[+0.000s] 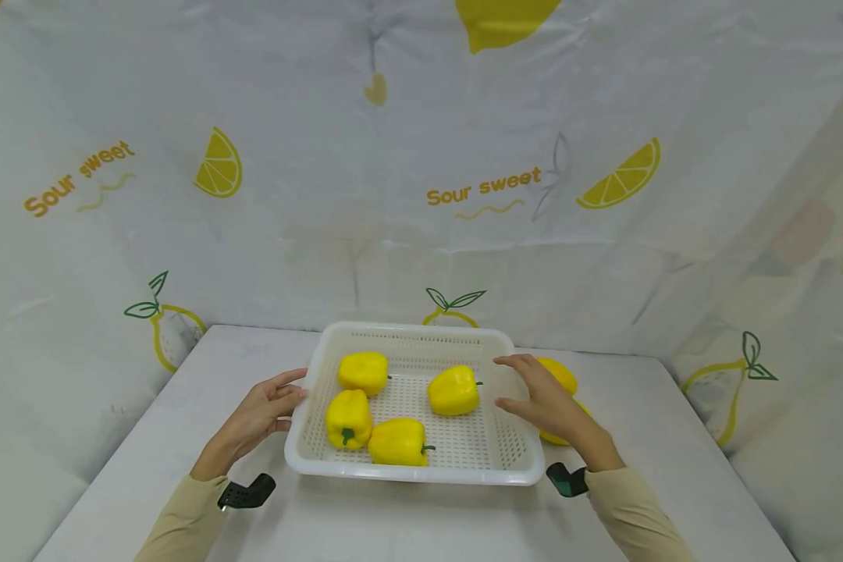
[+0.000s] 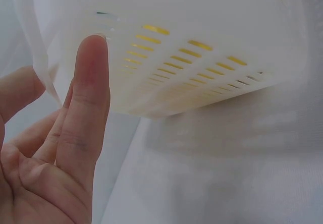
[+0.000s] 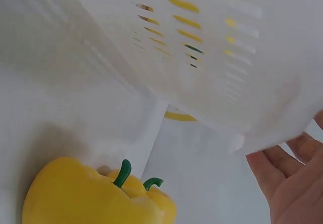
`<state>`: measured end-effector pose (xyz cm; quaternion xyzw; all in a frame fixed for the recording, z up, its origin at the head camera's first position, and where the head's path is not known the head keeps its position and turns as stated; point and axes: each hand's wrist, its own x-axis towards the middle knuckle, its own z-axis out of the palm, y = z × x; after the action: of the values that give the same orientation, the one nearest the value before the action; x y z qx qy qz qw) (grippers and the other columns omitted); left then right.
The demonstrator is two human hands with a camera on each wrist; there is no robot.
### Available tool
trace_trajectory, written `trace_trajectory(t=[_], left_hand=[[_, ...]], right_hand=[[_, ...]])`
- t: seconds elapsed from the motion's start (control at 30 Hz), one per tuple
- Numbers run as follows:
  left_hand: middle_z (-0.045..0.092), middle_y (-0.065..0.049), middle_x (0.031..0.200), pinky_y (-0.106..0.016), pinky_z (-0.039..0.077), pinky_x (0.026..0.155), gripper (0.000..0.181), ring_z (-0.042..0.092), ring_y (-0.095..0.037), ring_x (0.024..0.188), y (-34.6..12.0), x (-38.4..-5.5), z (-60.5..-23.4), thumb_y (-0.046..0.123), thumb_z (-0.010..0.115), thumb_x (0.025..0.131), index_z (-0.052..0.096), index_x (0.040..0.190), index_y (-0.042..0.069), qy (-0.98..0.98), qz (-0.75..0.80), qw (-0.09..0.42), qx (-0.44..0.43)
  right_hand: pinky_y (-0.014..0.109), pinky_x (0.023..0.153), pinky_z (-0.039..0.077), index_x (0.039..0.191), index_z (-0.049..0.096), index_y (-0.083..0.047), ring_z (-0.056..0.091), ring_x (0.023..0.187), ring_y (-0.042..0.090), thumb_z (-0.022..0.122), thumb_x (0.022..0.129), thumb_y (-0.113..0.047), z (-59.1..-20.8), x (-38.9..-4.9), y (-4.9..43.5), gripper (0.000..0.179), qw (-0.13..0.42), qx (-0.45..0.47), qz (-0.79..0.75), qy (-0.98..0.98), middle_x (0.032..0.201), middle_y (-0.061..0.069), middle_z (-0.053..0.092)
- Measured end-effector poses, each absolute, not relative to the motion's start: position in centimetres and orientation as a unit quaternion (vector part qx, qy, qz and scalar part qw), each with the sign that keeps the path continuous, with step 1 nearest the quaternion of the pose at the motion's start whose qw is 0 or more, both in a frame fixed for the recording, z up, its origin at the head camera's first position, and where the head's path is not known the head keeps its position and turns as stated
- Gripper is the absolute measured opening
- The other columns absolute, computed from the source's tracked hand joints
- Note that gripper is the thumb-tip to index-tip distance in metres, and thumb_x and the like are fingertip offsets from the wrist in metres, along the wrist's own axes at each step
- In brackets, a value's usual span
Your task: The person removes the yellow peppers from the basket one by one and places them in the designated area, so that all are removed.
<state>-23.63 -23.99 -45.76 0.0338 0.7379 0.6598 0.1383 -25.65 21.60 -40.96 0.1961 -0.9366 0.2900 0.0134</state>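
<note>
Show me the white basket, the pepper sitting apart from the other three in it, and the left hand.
White basket [image 1: 407,396]: head view, on its bare floor.
Lone pepper [image 1: 453,390]: head view, mid-body.
Left hand [image 1: 257,411]: head view, middle of the hand.

Head view overlooks the basket [image 1: 414,474], wrist views closer.
</note>
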Motion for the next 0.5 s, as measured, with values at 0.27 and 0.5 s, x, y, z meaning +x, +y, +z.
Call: trace_trajectory(t=[0.27, 0.5], left_hand=[[0.066, 0.0, 0.112, -0.034, 0.062, 0.08, 0.07, 0.071, -0.016, 0.094, -24.0, -23.6, -45.7, 0.024, 0.06, 0.1, 0.024, 0.156, 0.002, 0.735, 0.662, 0.141, 0.039], [0.066, 0.0, 0.113, -0.034, 0.062, 0.081, 0.07, 0.071, -0.016, 0.094, -24.0, -23.7, -45.7, 0.023, 0.06, 0.1, 0.023, 0.156, 0.002, 0.734, 0.663, 0.142, 0.04]], right_hand=[[0.059, 0.108, 0.043, 0.139, 0.052, -0.01, 0.051, 0.13, 0.037, 0.078, 0.086, -0.018, -41.5, -26.3, 20.2, 0.059, 0.021, 0.218, 0.268, -0.938, 0.142, 0.014, 0.052], [0.057, 0.106, 0.046, 0.138, 0.053, -0.009, 0.054, 0.127, 0.037, 0.078, 0.085, -0.013, -42.0, -26.8, 19.2, 0.059, 0.008, 0.228, 0.262, -0.938, 0.14, 0.013, 0.054]])
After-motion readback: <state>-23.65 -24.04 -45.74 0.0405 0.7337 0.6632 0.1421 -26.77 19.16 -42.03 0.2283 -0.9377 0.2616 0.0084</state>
